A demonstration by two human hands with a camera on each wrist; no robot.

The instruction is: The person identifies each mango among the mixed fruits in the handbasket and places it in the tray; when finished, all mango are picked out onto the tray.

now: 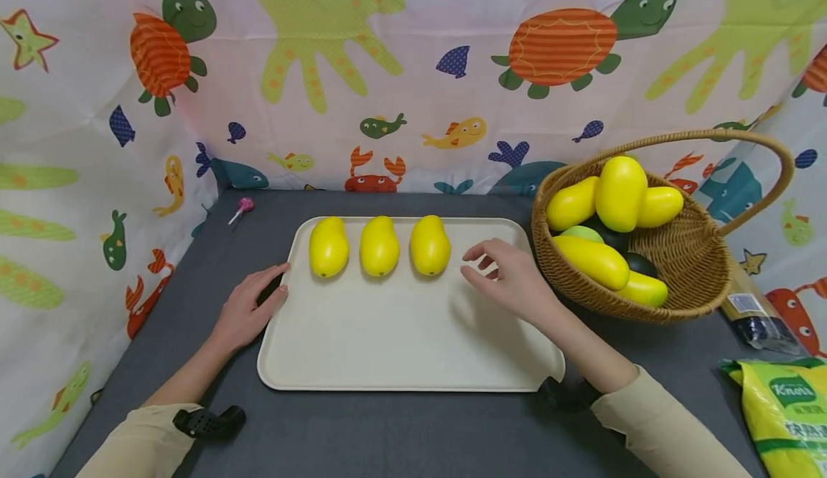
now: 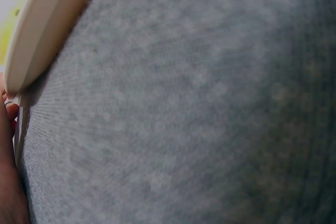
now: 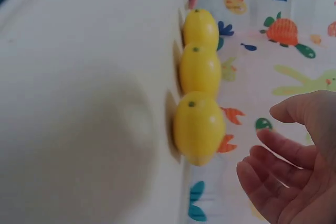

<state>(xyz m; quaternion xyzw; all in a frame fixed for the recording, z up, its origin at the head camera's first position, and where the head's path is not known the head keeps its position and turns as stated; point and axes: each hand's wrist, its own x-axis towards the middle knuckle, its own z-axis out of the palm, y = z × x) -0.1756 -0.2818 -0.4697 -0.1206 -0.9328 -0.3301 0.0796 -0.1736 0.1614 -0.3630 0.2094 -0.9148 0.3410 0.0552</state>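
Three yellow mangoes stand in a row along the far side of a cream tray (image 1: pixel 407 334): the left mango (image 1: pixel 329 247), the middle mango (image 1: pixel 379 246) and the right mango (image 1: pixel 430 245). My left hand (image 1: pixel 248 306) touches the tray's left rim with its fingertips; in the left wrist view only a sliver of that hand (image 2: pixel 9 182) shows beside the tray edge. Over the tray's right part, my right hand (image 1: pixel 507 277) hovers with loosely bent fingers and nothing in them. It is just right of the nearest mango (image 3: pixel 198 128), apart from it.
A wicker basket (image 1: pixel 694 255) with a tall handle stands at the right, holding several yellow mangoes and some green and dark fruits. Near it lie a clear-and-brown packet (image 1: pixel 756 313) and a yellow Knorr bag (image 1: pixel 788 406). A pink lollipop (image 1: pixel 245 205) lies at the back left.
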